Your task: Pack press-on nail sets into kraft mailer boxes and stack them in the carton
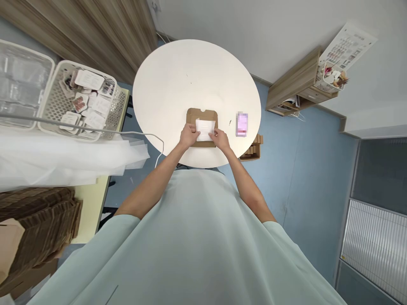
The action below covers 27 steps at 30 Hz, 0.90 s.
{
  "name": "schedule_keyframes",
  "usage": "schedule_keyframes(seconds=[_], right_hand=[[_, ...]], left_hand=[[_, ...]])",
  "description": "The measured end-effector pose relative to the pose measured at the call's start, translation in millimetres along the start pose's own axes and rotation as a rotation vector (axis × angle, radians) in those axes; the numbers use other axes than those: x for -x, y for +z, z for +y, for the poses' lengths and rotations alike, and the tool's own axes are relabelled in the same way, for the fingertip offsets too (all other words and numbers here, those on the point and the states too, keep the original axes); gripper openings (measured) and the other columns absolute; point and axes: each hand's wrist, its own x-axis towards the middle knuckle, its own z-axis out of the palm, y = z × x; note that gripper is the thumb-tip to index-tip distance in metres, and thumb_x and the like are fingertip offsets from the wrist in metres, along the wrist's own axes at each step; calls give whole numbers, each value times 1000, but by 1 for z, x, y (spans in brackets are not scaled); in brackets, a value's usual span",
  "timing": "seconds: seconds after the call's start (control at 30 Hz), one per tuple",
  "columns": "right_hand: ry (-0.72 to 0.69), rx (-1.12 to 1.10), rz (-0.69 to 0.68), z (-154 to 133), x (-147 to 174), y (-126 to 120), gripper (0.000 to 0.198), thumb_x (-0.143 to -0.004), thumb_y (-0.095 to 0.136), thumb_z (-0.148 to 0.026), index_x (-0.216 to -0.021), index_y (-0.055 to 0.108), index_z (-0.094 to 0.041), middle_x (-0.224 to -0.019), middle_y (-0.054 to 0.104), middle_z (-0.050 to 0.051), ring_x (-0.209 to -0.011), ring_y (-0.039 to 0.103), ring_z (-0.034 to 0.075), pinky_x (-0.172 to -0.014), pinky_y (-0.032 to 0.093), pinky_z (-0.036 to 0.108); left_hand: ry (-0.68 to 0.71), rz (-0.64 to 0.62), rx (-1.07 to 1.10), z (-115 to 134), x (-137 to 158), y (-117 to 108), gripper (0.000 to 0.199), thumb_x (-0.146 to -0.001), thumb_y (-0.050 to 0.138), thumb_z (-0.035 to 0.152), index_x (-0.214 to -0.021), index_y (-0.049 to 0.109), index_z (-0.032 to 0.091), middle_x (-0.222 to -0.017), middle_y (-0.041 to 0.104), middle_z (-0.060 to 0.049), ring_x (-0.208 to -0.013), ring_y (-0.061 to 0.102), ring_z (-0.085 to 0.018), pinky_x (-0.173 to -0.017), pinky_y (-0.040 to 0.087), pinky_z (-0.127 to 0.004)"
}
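An open cardboard box lies on the round white table, near its front edge. Over the box is a small white paper packet; what is inside it is hidden. My left hand pinches the packet's left edge between thumb and fingers. At the opposite edge, my right hand grips it the same way. Whether the packet rests on the box bottom or is held just above it, I cannot tell.
A blurred pink-purple rectangular item lies on the table to the right. Below the table's right edge stands a carton of small boxes. To the left are a white basket of packets, white sheets and stacked flat cardboard.
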Motion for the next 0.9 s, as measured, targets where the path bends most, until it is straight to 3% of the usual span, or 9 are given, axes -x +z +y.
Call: schedule_keyframes(seconds=[0.23,0.43,0.67,0.9], right_hand=[[90,135,-157,6,15,10,14,-105,64,-35,-95,63,-25,-101,77,5,-97,72,28,-85,53,36],[116,247,-267,11,18,21,10,-109,60,-34,-105,62,-25,-110,78,9,-104,73,32,-87,56,41],[84,309,-346,17,21,25,14,-108,60,-29,-121,62,-24,-124,79,11,-116,74,33,-96,59,44],[94,326,-384,20,24,31,11,-108,58,-29,-118,62,-23,-123,78,11,-116,74,34,-97,60,45]], left_hand=[[-84,18,-200,-21,18,12,34,-91,72,19,-124,66,20,-130,81,-12,-121,76,-28,-107,56,-41],[-103,12,-298,-37,27,24,40,-90,69,14,-130,68,20,-136,81,-11,-115,79,-28,-107,57,-40],[-69,-42,-390,-49,30,37,55,-93,65,16,-147,64,20,-144,77,-12,-123,77,-32,-110,57,-42],[-34,-115,-560,-51,30,40,33,-96,62,22,-128,71,19,-130,77,-18,-126,73,-37,-108,57,-46]])
